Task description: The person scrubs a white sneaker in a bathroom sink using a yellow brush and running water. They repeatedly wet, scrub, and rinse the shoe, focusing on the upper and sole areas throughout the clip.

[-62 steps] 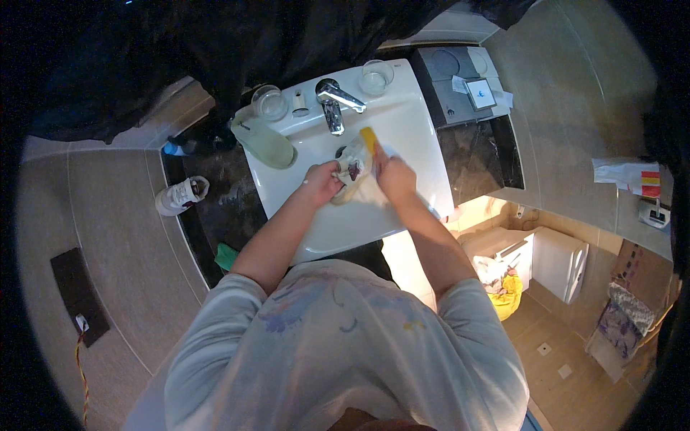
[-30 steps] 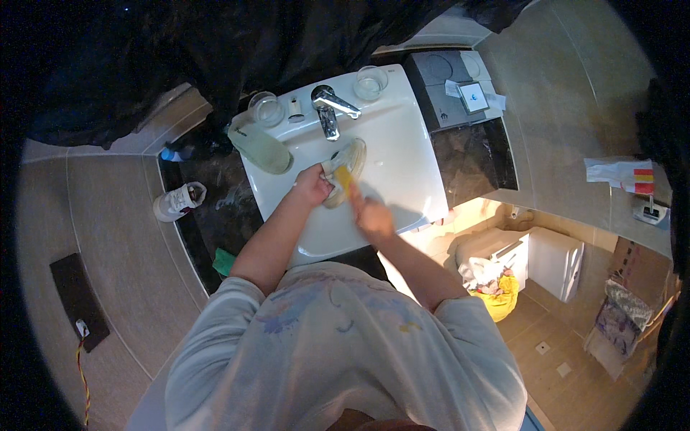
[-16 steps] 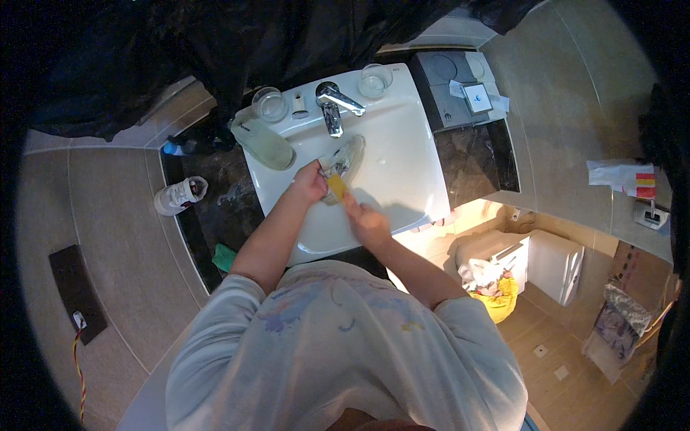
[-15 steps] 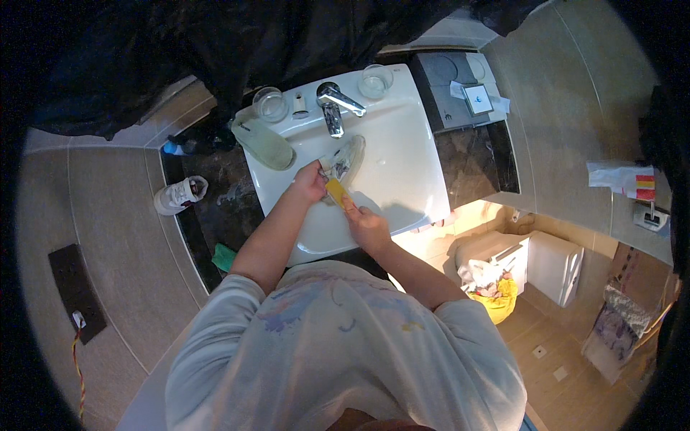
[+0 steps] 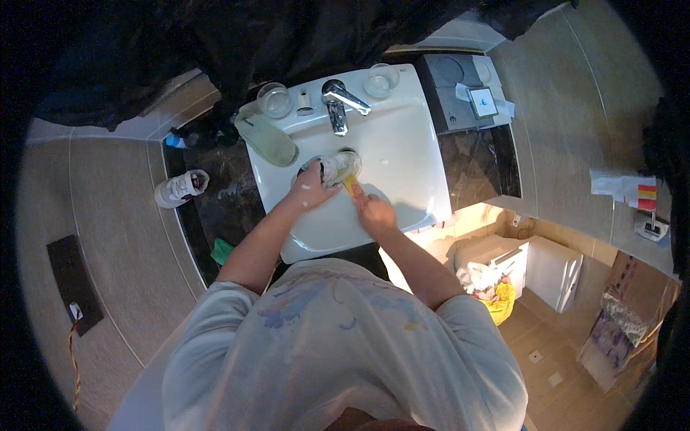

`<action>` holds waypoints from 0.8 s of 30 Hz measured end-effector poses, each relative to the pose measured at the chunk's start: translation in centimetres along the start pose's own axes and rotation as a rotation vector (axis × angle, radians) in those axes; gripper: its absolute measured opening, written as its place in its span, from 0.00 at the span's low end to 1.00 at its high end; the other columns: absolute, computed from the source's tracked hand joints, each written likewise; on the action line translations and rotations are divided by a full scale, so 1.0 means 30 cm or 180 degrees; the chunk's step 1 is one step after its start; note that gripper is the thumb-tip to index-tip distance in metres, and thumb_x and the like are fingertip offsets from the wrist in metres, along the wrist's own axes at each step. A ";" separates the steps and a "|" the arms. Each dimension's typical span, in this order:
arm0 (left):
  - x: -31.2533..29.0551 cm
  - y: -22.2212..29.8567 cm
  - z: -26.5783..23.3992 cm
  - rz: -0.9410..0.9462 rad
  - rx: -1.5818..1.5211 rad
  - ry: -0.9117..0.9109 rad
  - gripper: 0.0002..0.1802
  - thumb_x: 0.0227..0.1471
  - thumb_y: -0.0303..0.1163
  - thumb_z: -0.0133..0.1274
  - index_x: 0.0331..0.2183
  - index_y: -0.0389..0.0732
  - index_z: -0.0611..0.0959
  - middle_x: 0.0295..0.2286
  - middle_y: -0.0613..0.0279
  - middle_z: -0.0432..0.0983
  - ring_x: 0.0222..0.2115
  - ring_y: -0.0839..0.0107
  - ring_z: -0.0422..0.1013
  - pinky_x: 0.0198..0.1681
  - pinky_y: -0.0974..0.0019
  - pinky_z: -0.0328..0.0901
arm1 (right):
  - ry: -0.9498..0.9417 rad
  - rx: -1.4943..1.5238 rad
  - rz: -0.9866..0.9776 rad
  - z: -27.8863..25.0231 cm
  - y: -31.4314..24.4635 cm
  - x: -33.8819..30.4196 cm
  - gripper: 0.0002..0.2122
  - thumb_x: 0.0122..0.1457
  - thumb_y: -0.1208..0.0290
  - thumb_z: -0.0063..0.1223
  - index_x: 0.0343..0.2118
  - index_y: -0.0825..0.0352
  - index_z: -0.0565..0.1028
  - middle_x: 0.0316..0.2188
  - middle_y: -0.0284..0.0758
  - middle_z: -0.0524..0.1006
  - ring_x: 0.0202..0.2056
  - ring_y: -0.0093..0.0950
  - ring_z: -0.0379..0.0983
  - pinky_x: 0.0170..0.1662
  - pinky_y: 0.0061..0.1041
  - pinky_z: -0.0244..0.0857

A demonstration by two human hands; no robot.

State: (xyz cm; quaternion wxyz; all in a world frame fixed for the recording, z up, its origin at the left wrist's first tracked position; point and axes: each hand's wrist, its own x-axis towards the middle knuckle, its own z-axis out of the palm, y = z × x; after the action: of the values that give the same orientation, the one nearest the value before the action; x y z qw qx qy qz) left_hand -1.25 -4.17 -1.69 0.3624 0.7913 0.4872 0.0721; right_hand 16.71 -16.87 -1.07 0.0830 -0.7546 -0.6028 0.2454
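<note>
The pale shoe [image 5: 341, 167] is held in the sink [image 5: 406, 154] by the curled left hand [image 5: 310, 188]; the yellow scrubber [image 5: 350, 184] is gripped at its near side by the closed right hand [image 5: 376, 215]. Scrubbing seems part-done; remaining dirt cannot be made out.

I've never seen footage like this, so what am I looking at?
No robot here: just a person's two bare hands. A head-worn fisheye camera looks down at them, so straight edges bend. The left hand holds a white shoe in the basin; the right hand holds a yellow tool beside it. A faucet and two clear containers stand toward the basin's back, and a pale green oblong thing lies along its left. Another white shoe is farther left.
</note>
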 end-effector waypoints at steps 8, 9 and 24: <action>0.063 0.021 0.076 -0.2162 -0.3614 0.0168 0.21 0.49 0.39 0.64 0.39 0.35 0.79 0.32 0.49 0.80 0.32 0.52 0.78 0.36 0.54 0.71 | 0.0748 0.0612 0.0168 -0.124 -0.061 0.050 0.19 0.65 0.60 0.45 0.58 0.56 0.71 0.25 0.47 0.77 0.26 0.46 0.75 0.30 0.44 0.69; 0.061 0.059 0.056 -0.2361 -0.3849 0.0246 0.19 0.50 0.39 0.64 0.38 0.36 0.79 0.32 0.50 0.80 0.32 0.53 0.77 0.36 0.55 0.71 | 0.0694 0.0510 0.0173 -0.137 -0.052 0.061 0.19 0.65 0.60 0.46 0.58 0.55 0.71 0.25 0.47 0.77 0.26 0.46 0.75 0.30 0.44 0.69; 0.048 -0.010 0.027 -0.1953 -0.2107 0.0093 0.21 0.57 0.47 0.54 0.30 0.36 0.82 0.26 0.53 0.80 0.27 0.57 0.76 0.33 0.56 0.69 | 0.0329 0.0293 -0.0570 0.037 -0.117 -0.121 0.21 0.66 0.59 0.42 0.62 0.51 0.66 0.18 0.43 0.74 0.23 0.41 0.76 0.25 0.44 0.69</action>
State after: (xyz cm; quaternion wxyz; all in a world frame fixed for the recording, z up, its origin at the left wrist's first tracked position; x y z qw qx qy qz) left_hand -0.35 -3.33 -2.82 0.5937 0.4506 0.6550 0.1245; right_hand 12.59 -19.61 0.43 0.1701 -0.7048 -0.6508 0.2252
